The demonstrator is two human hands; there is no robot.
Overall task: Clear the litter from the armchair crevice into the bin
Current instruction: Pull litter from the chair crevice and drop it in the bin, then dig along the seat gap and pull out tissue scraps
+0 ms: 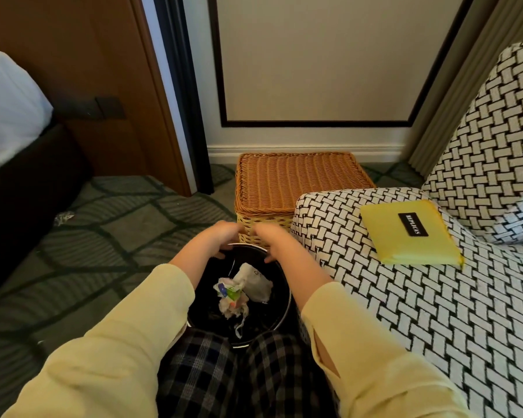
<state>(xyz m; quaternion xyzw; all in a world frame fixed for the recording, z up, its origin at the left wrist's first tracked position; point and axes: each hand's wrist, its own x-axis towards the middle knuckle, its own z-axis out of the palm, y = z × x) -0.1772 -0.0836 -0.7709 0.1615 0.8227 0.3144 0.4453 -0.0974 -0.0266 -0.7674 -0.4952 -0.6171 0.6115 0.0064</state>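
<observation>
Both my hands grip the far rim of the black bin (284,300), left hand (221,236) and right hand (269,239) curled on it, holding nothing else. Crumpled wrapper (231,297) and white paper bag (254,285) already lie inside. Armchair (405,297) sits right beside; its crevice isn't clearly visible, so can't confirm it's empty. Yellow pouch (411,233) on the seat. Looks mostly done, I judge.

Both hands (248,236) blurred at the bin (280,292) rim, grip unclear.
</observation>
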